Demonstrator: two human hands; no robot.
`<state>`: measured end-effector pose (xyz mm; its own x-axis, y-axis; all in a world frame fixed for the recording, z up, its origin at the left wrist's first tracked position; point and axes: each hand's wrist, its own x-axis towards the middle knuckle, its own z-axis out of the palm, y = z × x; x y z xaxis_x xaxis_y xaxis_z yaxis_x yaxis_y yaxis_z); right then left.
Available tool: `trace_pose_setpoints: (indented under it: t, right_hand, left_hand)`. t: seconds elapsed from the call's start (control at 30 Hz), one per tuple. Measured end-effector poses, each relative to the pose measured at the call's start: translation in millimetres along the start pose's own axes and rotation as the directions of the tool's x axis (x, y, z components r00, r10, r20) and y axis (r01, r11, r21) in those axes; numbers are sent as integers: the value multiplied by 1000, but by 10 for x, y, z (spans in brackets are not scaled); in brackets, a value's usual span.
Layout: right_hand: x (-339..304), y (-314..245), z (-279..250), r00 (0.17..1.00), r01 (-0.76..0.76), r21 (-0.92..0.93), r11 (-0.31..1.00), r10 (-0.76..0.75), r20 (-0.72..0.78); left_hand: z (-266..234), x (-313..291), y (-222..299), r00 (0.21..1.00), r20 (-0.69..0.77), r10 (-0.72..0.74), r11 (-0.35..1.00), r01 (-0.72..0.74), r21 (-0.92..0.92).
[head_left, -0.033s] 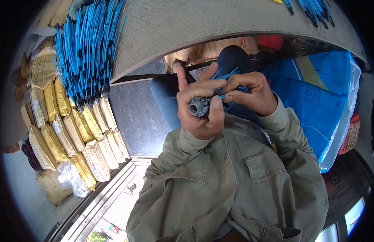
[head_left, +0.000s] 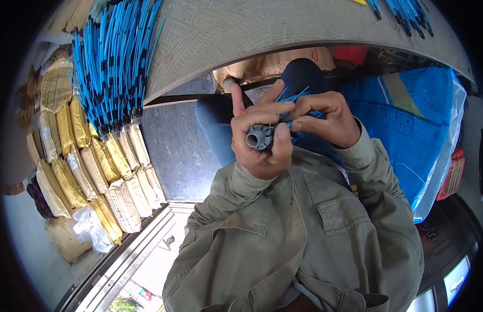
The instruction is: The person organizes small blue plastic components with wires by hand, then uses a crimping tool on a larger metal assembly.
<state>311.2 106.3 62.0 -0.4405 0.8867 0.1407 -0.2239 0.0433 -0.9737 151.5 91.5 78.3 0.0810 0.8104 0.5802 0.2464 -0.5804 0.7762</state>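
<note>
My left hand is wrapped round a grey, round, hollow plastic piece with slots about its rim. Its open end faces up towards me, while the index finger points away. Thin blue strands spread out from behind the piece, between both hands. Close on its right, my right hand has thumb and index finger pinched together on the blue strands. How the strands join the grey piece is hidden by my fingers.
A large bundle of blue strands with black bands lies on the grey tabletop at left. More blue strands lie at far right. Stacked yellow and brown packages stand at left; a big blue plastic-wrapped package is at right.
My left hand and the grey piece sit very slightly further right. Both grips look the same.
</note>
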Motion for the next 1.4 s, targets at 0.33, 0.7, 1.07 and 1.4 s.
trace_pose_setpoints:
  t: [0.33,0.7,1.07,1.4]
  right_hand:
    - [295,-205,135,976,110,-336,936,-37,214]
    - [1228,-152,-1517,899,-111,-960,-255,-437,12]
    - [849,-289,-489,901,119,-550,826,-323,-290]
    - [513,-652,771,862,505,-843,186,-162,481]
  left_hand:
    - [-232,-102,19,975,-165,-151,961,106,-257]
    - [-1714,-298,173,925,-295,-240,964,264,41]
    - [-1450,-229,254,942,-106,-318,948,319,-8]
    - [-1345,-248,308,952,-99,-289,951,297,82]
